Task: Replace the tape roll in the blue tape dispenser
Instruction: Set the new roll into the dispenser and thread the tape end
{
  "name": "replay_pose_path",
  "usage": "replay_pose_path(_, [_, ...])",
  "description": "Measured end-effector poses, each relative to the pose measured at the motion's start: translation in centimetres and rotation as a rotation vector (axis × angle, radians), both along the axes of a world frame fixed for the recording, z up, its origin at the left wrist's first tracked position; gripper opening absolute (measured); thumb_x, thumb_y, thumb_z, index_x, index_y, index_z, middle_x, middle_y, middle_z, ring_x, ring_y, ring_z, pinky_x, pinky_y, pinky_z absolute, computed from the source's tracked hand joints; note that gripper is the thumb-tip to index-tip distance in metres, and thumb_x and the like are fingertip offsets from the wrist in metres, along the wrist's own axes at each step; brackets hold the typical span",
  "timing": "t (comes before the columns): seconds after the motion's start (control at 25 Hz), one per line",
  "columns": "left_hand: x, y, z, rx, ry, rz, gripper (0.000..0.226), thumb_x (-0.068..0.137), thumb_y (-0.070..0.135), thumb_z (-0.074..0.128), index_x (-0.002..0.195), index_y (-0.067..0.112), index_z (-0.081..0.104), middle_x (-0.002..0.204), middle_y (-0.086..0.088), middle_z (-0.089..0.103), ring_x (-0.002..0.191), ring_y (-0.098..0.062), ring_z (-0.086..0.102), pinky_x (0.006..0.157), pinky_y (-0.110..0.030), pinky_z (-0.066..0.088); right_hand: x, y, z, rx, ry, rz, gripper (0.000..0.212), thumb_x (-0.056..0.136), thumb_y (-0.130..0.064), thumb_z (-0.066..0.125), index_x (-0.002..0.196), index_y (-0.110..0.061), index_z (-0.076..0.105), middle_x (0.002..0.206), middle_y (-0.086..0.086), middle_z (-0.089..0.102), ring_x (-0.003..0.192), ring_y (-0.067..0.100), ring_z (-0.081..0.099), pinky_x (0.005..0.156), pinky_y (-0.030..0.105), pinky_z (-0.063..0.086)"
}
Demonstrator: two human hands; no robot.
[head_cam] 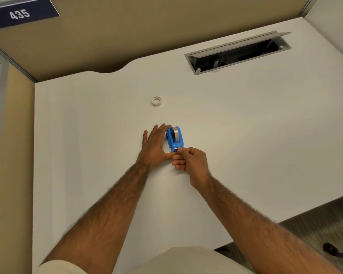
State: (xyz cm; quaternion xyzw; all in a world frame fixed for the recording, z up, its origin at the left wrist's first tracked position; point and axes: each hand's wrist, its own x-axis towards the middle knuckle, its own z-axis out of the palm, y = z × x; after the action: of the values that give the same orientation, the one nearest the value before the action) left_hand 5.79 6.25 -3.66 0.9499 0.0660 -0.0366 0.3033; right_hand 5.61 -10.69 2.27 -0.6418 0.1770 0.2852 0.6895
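Note:
The blue tape dispenser (175,139) stands on the white desk (246,125) with a roll of tape (176,133) seated in it. My left hand (154,147) lies against the dispenser's left side, fingers along it and thumb near its front end. My right hand (189,160) is curled at the front end by the cutter, thumb and forefinger pinched together there; whether they hold the tape's end is too small to tell. A thin, nearly bare white tape ring (156,101) lies flat farther back on the desk, apart from both hands.
An open cable hatch (238,52) is sunk into the desk at the back right. Beige partition walls (127,32) close the back and left. The desk's edge runs diagonally at the right, with carpet and a chair base (333,250) beyond.

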Motion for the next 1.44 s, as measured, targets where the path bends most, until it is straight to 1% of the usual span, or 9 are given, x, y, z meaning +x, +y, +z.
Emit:
replay_pose_path(0.12, [0.0, -0.1, 0.0, 0.002, 0.006, 0.002, 0.100, 0.074, 0.063, 0.070, 0.153, 0.034, 0.016, 0.163, 0.007, 0.023, 0.154, -0.016, 0.007, 0.123, -0.045, -0.006, -0.1, 0.1, -0.2, -0.006, -0.008, -0.019, 0.022, 0.096, -0.021, 0.061, 0.098, 0.000, 0.070, 0.085, 0.019, 0.075, 0.068, 0.024, 0.070, 0.063, 0.030, 0.060])
replay_pose_path(0.24, [-0.1, -0.2, 0.2, -0.011, 0.008, 0.005, 0.099, 0.076, 0.059, 0.071, 0.154, 0.033, 0.016, 0.163, 0.006, 0.024, 0.154, -0.016, 0.007, 0.124, -0.045, -0.005, -0.1, 0.3, -0.3, -0.002, -0.005, -0.035, 0.021, 0.096, -0.019, 0.060, 0.098, 0.000, 0.069, 0.085, 0.019, 0.075, 0.068, 0.024, 0.070, 0.062, 0.030, 0.060])
replay_pose_path(0.44, [-0.2, -0.2, 0.2, -0.011, 0.013, 0.008, 0.099, 0.076, 0.060, 0.071, 0.154, 0.033, 0.016, 0.163, 0.006, 0.024, 0.154, -0.016, 0.008, 0.124, -0.045, -0.005, 0.0, 0.0, -0.5, 0.038, 0.015, -0.018, 0.022, 0.096, -0.020, 0.061, 0.102, -0.001, 0.070, 0.089, 0.019, 0.076, 0.072, 0.025, 0.071, 0.066, 0.031, 0.061])
replay_pose_path(0.68, [-0.1, -0.2, 0.2, -0.009, 0.016, 0.005, 0.100, 0.076, 0.062, 0.070, 0.154, 0.032, 0.015, 0.163, 0.006, 0.023, 0.154, -0.017, 0.008, 0.124, -0.046, -0.004, -0.1, 0.0, -1.2, 0.107, 0.064, -0.040, 0.023, 0.095, -0.020, 0.063, 0.105, 0.000, 0.069, 0.088, 0.017, 0.075, 0.071, 0.022, 0.071, 0.066, 0.031, 0.060])
replay_pose_path(0.88, [-0.1, -0.2, 0.1, 0.005, 0.010, 0.007, 0.101, 0.075, 0.067, 0.068, 0.154, 0.033, 0.016, 0.163, 0.006, 0.023, 0.154, -0.017, 0.009, 0.124, -0.045, -0.004, 0.2, -0.3, -1.3, -0.017, -0.022, -0.005, 0.022, 0.092, -0.023, 0.067, 0.096, -0.002, 0.071, 0.085, 0.017, 0.075, 0.068, 0.021, 0.069, 0.069, 0.033, 0.061])
replay_pose_path(1.04, [-0.1, -0.2, 0.1, 0.008, 0.017, 0.006, 0.103, 0.073, 0.071, 0.067, 0.154, 0.032, 0.015, 0.163, 0.007, 0.024, 0.154, -0.017, 0.009, 0.124, -0.045, -0.003, 0.3, -0.3, -1.5, -0.098, -0.088, 0.038, 0.023, 0.092, -0.022, 0.067, 0.095, 0.000, 0.069, 0.082, 0.018, 0.075, 0.064, 0.022, 0.068, 0.067, 0.035, 0.062])
replay_pose_path(1.24, [-0.2, -0.1, 0.7, 0.015, 0.038, -0.011, 0.111, 0.070, 0.074, 0.068, 0.155, 0.032, 0.012, 0.163, 0.007, 0.022, 0.154, -0.016, 0.008, 0.124, -0.045, -0.002, 0.4, -1.2, -1.4, -0.115, -0.073, 0.091, 0.018, 0.090, -0.015, 0.067, 0.096, 0.003, 0.068, 0.082, 0.020, 0.074, 0.067, 0.029, 0.071, 0.070, 0.042, 0.062])
replay_pose_path(1.36, [-0.3, 0.4, 1.1, 0.028, 0.085, -0.046, 0.120, 0.065, 0.076, 0.070, 0.157, 0.030, 0.007, 0.165, 0.008, 0.017, 0.154, -0.014, 0.006, 0.124, -0.043, -0.002, 0.3, -2.0, -1.4, -0.139, -0.063, 0.119, 0.016, 0.090, -0.013, 0.067, 0.096, 0.002, 0.066, 0.082, 0.021, 0.074, 0.067, 0.030, 0.073, 0.069, 0.043, 0.063])
replay_pose_path(1.44, [-0.6, 0.7, 1.2, 0.044, 0.104, -0.058, 0.122, 0.064, 0.075, 0.071, 0.157, 0.029, 0.005, 0.166, 0.008, 0.014, 0.154, -0.013, 0.005, 0.124, -0.041, -0.002, 0.2, -2.1, -1.4, -0.151, -0.058, 0.134, 0.016, 0.090, -0.013, 0.067, 0.097, 0.001, 0.066, 0.083, 0.021, 0.074, 0.067, 0.031, 0.073, 0.069, 0.042, 0.063])
